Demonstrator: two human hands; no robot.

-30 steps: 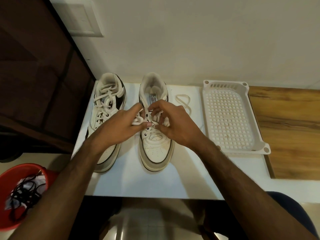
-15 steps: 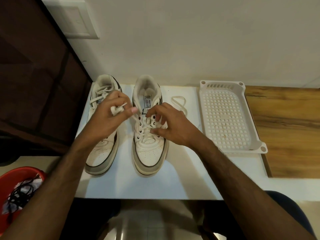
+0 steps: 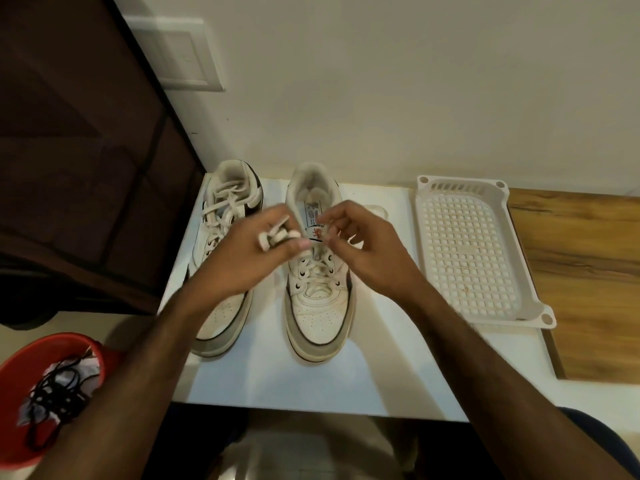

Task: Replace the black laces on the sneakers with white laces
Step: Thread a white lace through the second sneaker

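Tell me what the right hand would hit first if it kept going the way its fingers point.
The right hand points left, toward the left hand and the white lace bunched in it. That lace or those fingers would likely come first; depth is unclear.

The tongue label (image 3: 313,216) on the right sneaker (image 3: 318,299) is too blurred to read.
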